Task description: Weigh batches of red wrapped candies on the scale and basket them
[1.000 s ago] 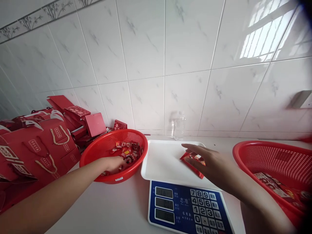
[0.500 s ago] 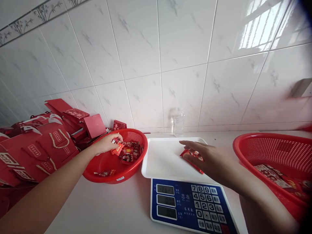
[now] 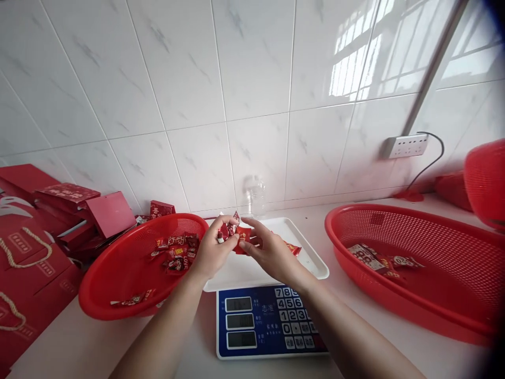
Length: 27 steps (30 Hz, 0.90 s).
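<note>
Left hand [image 3: 215,250]: your fingers are closed on small dark-red packets [image 3: 229,230], above the tray; how many they are, I cannot tell.
Right hand [image 3: 272,258]: your thumb touches a bright red packet [image 3: 243,239], which is between your two hands; your fingers are bent near it, but if they grip it, I cannot tell.
Tray [image 3: 231,278]: it is white and lies under your hands; another packet [image 3: 292,248] rests on it, partly hidden by your right hand.
Scale [image 3: 258,329]: its blue panel faces you, in front of the tray; the digits are too faint to read.
Left basket [image 3: 89,287]: red, beside the tray, with several packets inside, most of them at its far right part.
Right basket [image 3: 330,221]: also red, with few packets lying in it.
Bottle [image 3: 257,196]: clear, standing behind the tray, near the wall.
Surface [image 3: 67,339]: it carries all these; red bags [image 3: 29,247] and boxes [image 3: 110,213] are at the left.
</note>
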Tool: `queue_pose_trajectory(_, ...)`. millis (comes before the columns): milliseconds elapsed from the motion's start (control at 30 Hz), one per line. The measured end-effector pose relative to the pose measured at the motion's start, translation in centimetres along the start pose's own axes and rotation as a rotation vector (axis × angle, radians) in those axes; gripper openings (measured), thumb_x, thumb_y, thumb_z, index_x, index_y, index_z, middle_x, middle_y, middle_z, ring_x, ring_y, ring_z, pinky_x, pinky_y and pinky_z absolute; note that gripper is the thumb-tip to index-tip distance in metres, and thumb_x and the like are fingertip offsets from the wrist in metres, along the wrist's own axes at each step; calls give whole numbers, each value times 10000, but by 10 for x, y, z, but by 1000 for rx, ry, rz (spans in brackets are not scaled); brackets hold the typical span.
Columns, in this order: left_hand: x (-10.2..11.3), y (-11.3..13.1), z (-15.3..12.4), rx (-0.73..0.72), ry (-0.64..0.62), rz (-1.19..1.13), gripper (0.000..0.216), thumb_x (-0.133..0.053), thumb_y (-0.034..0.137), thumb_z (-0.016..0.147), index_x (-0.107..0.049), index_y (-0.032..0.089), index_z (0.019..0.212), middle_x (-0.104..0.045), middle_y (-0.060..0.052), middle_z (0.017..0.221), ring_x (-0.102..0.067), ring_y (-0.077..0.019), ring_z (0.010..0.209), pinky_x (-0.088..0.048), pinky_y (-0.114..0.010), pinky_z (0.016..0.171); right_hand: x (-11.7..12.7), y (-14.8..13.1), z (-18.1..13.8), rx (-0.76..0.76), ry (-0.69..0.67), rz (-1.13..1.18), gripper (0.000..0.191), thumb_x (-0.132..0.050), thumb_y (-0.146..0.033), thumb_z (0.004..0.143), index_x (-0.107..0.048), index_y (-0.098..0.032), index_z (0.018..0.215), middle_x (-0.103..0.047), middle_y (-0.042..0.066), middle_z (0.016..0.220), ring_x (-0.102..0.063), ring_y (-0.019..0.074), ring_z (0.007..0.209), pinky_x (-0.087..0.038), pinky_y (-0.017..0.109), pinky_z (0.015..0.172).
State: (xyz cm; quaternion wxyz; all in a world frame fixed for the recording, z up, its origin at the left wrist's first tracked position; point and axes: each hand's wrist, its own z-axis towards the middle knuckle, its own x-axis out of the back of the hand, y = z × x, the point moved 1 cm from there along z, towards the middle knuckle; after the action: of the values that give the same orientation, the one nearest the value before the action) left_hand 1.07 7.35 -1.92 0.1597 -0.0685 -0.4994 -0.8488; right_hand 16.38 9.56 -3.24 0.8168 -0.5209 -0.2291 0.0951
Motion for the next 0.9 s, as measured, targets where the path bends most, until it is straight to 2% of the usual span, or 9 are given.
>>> queue_pose_trajectory(100, -7, -6, 1, 86, -20, -178, 232, -601, 218, 787, -565, 249, 1014, -575, 14, 966, -539, -135, 832, -449, -232, 737, 2, 3, 4, -13, 49, -35, 346, -556, -266, 853, -541, -226, 1196, -711, 50, 945, -677, 176, 791, -535, 350, 731)
queue_pose_trajectory(167, -8, -10, 1, 106, -40, -195, 243, -612, 236, 796, -565, 254, 1034, -573, 10, 979, -536, -139, 845, -449, -238, 742, 7, 4, 5, -22, 68, -78, 300, -540, -230, 830, -569, -227, 1128, -709, 33, 916, -662, 166, 764, -518, 325, 697)
queue_pose_trajectory(267, -5, -14, -3, 121, -59, -24, 260, -610, 244, 809, -585, 257, 1068, -581, 0, 995, -544, -152, 873, -442, -260, 788, 16, 2, 6, -60, 90, -214, 288, -504, -170, 782, -600, -223, 1049, -700, 19, 870, -631, 158, 723, -485, 300, 643)
queue_pose_trajectory(367, -1, -17, -7, 177, -163, 93, 390, -591, 254, 831, -555, 278, 1219, -606, -24, 1127, -569, -188, 1002, -439, -308, 892, 27, 2, 5, -104, 67, -325, 326, -469, -145, 767, -616, -218, 1049, -691, 18, 819, -608, 152, 687, -465, 289, 610)
queue_pose_trajectory(433, 3, -18, -9, 175, -187, 104, 434, -575, 259, 847, -527, 281, 1278, -566, -35, 1292, -522, -214, 1176, -394, -335, 999, 32, 5, 6, -120, 50, -353, 370, -469, -138, 772, -615, -224, 1100, -699, 33, 862, -612, 152, 686, -470, 291, 607)
queue_pose_trajectory(533, 10, -17, -8, 138, -129, 135, 432, -530, 260, 877, -503, 274, 1308, -495, -37, 1418, -421, -220, 1321, -321, -347, 1087, 39, 12, 7, -121, 58, -375, 411, -480, -117, 776, -604, -235, 1150, -699, 70, 1013, -637, 167, 766, -498, 301, 646)
queue_pose_trajectory(700, 13, -20, -10, 100, -103, 296, 431, -442, 234, 908, -447, 244, 1338, -496, -70, 1421, -420, -222, 1338, -333, -378, 1100, 51, 13, 6, -111, -5, -596, 399, -435, -81, 823, -651, -240, 1118, -679, 70, 1056, -624, 193, 961, -490, 330, 811)
queue_pose_trajectory(800, 10, -21, -14, 101, -104, 418, 421, -427, 208, 904, -419, 233, 1324, -524, -103, 1386, -482, -242, 1293, -389, -418, 1060, 62, 9, 1, -159, -79, -753, 415, -395, -81, 849, -711, -270, 1041, -647, 61, 1056, -617, 182, 893, -474, 322, 776)
queue_pose_trajectory(900, 4, -21, -19, 64, -100, 449, 374, -435, 207, 903, -392, 238, 1272, -512, -123, 1396, -476, -247, 1305, -412, -429, 1044, 72, 7, -2, -193, -130, -834, 310, -455, -191, 865, -722, -276, 997, -627, 58, 1005, -601, 178, 818, -460, 315, 726)
